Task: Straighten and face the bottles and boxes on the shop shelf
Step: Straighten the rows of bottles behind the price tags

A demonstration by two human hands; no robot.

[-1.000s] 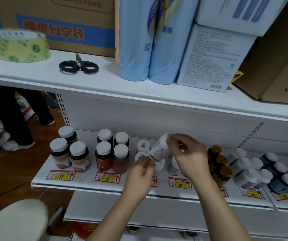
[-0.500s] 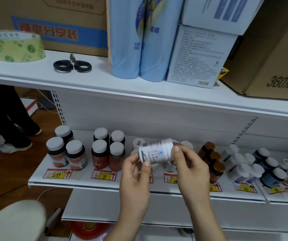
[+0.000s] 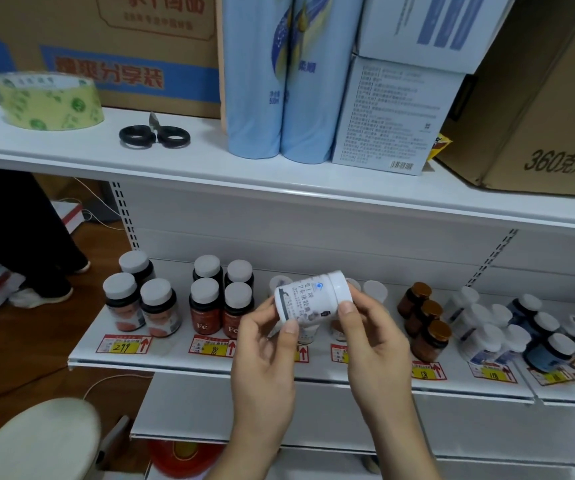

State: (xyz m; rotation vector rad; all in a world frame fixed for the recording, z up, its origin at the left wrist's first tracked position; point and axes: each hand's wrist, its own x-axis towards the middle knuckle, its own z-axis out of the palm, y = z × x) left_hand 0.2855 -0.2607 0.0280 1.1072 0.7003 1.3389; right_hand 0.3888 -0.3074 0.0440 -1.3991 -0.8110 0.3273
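A small white bottle (image 3: 308, 298) lies on its side in the air in front of the lower shelf (image 3: 182, 360), its printed label facing me and its cap to the right. My left hand (image 3: 265, 344) pinches its base end. My right hand (image 3: 371, 332) grips its cap end. Behind the hands stand more white bottles (image 3: 374, 292), partly hidden. On the shelf to the left are dark red "Fe" bottles (image 3: 206, 306) and white-capped jars (image 3: 123, 301). To the right are brown-capped bottles (image 3: 426, 327) and a loose cluster of white and blue bottles (image 3: 508, 330).
The upper shelf (image 3: 210, 168) carries a tape roll (image 3: 45, 100), black scissors (image 3: 154, 135), two light blue bottles (image 3: 279, 77), white boxes (image 3: 393, 112) and cardboard cartons (image 3: 539, 109). A person's legs (image 3: 26, 244) stand at the left. A pale round stool (image 3: 33, 441) is at bottom left.
The white bottle went from tilted above the shelf row to lying sideways toward me, and both hands drew back from the shelf with it. The label now faces me.
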